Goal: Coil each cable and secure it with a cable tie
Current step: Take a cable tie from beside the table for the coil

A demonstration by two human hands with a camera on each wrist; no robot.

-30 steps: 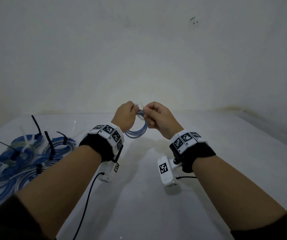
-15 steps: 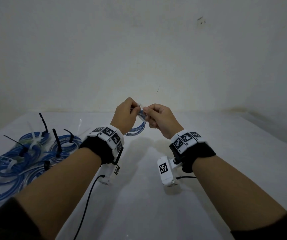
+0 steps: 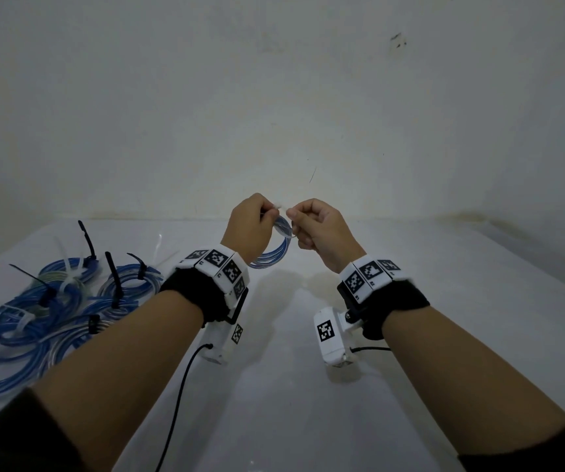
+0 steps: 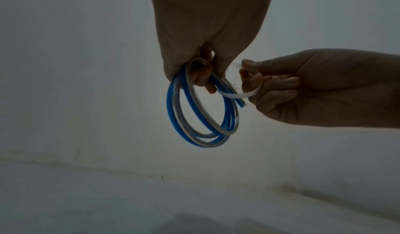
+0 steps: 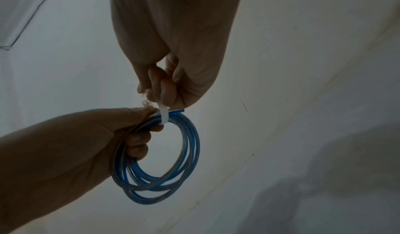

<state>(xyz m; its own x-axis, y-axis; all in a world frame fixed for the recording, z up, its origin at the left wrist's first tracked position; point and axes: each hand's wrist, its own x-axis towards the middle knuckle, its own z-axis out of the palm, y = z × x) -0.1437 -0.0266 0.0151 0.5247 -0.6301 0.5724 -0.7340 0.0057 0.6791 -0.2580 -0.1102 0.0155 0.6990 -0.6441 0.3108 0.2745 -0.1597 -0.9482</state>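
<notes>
A small coil of blue and clear cable (image 3: 274,253) (image 4: 199,117) (image 5: 164,160) hangs in the air above the white table (image 3: 308,386). My left hand (image 3: 250,226) (image 4: 203,69) (image 5: 121,131) grips the coil's top, fingers curled through the loops. A white cable tie (image 4: 238,94) (image 5: 163,116) is looped around the coil's strands. My right hand (image 3: 311,223) (image 5: 160,87) (image 4: 272,85) pinches that tie, close to the left hand. The tie's head (image 5: 147,104) sits between the two hands.
Several blue coiled cables (image 3: 35,321) bound with black and white ties lie on the table at the left. A pale wall (image 3: 274,97) rises behind the table. Wrist cameras with black leads (image 3: 178,386) hang under both forearms.
Both hands have stayed together, with the coil lifted a little. The view has shifted slightly, so the pile of coils sits further right in frame.
</notes>
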